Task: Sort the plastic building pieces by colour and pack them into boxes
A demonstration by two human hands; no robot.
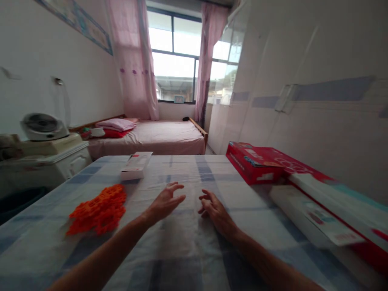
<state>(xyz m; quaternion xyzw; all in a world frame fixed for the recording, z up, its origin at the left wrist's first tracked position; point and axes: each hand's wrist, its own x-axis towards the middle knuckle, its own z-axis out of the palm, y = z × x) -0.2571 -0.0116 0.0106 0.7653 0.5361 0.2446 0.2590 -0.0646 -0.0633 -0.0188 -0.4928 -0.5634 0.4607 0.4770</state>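
My left hand (167,202) hovers over the middle of the table, fingers apart, with nothing in it. Facing it across a small gap is my right hand (214,211), its fingers loosely bent and spread, also holding nothing. Left of my left forearm lies a bundle of bright orange openwork netting or lattice material (98,210); its exact kind is unclear. Beyond my left hand sits a small white box (136,165) with red print. A checked blue and white cloth (182,250) covers the table beneath both hands.
Along the right side lie a red box (254,161) and white cartons (315,214). At the left stand a white cabinet (72,161) with a fan (44,126) and a dark bin (21,204). A bed (163,135) lies beyond the table, below the window.
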